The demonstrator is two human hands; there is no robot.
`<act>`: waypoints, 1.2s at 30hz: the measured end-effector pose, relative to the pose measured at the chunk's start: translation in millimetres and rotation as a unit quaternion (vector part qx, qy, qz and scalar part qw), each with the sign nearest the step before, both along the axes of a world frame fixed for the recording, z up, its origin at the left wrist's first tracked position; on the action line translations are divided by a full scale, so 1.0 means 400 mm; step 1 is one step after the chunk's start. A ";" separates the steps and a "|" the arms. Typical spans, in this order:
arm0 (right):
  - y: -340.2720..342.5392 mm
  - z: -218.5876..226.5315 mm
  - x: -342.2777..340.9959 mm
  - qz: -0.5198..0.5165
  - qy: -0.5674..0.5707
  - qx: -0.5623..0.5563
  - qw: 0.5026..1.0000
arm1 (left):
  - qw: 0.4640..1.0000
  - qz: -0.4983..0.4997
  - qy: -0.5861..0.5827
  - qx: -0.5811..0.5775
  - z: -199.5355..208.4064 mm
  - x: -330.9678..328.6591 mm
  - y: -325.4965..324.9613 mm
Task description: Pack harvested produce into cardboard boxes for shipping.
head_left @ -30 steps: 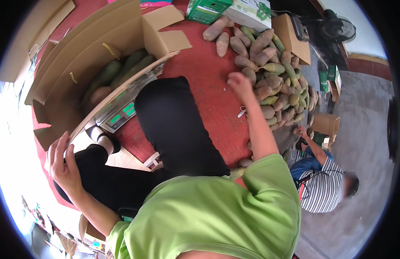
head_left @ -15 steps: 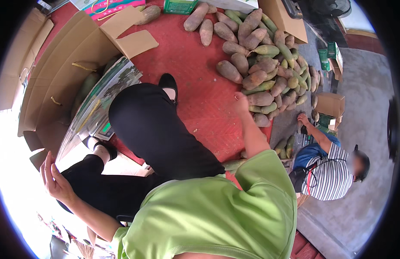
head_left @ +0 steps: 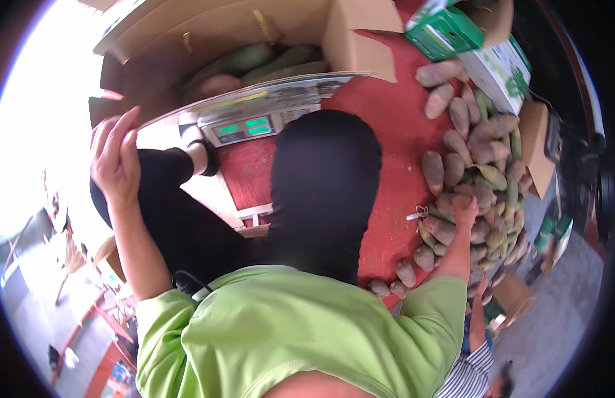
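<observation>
Over on the right side of the frame, the right hand [head_left: 464,206] is down among the heaped tubers [head_left: 490,147], and from here I can't tell whether its fingers are closed on one or only resting there. A brown tuber [head_left: 441,229] lies just below and left of it, its long axis slanting from upper left to lower right; another, a plump tuber [head_left: 432,172], lies higher and to the left, pointing nearly up and down the frame. Most of the heap spreads above and to the right of that hand, well away from the left hand [head_left: 116,159].

The left one, at the left of the frame, has its fingers loosely apart with nothing visible in them. It is the nearer to the open carton [head_left: 294,30] at the top, beside its lower left corner; whether they touch, I can't say. Big green tubers [head_left: 237,60] lie inside.
</observation>
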State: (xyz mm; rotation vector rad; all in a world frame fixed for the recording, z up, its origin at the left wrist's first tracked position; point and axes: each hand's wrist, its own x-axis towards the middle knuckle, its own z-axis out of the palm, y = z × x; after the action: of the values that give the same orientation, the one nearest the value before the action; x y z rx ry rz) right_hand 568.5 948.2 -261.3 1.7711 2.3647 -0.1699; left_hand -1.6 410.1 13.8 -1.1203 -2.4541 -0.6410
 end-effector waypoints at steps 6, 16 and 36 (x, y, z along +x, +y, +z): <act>-0.066 0.049 -0.132 -0.082 0.017 0.020 0.996 | 0.999 -0.016 0.038 -0.017 0.027 0.006 0.007; -0.220 0.098 -0.165 -0.035 0.011 0.034 0.999 | 0.996 -0.071 0.056 -0.020 0.048 0.016 0.009; -0.340 0.472 -0.643 0.102 0.466 -0.074 0.876 | 0.990 -0.140 0.000 -0.019 0.069 0.013 -0.019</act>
State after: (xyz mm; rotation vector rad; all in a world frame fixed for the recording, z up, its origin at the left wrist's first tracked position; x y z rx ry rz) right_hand 311.2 812.2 -72.4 1.5246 2.9740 -1.4106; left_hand 3.8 402.5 41.5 -1.4959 -2.3379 -0.6757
